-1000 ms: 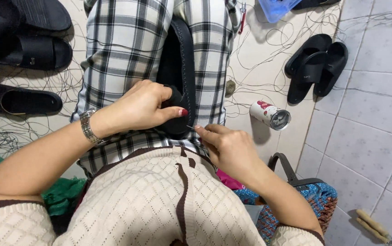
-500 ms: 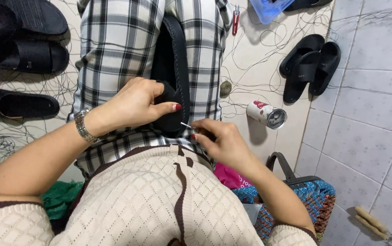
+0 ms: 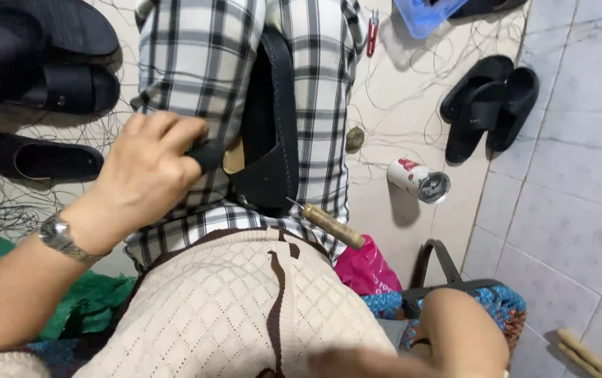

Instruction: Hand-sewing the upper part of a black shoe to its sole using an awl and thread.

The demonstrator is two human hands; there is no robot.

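A home shoemaking spot on a tiled floor: loose threads, black sandals, a wooden-handled awl.

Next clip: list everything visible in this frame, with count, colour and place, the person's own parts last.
black sandal: one, black, on the checked lap
awl: one, wooden handle, lying on the lap by the sandal, touched by neither hand
finished sandals: several, black, floor at upper left
slippers: one pair, black, floor at right
can: one, white and red, on its side on the floor
loose thread: dark tangle on the floor
blue tray: one, top edge
pink bag: one, beside the lap
left hand: grip on the sandal's strap; wristwatch
right hand: blurred, bottom edge
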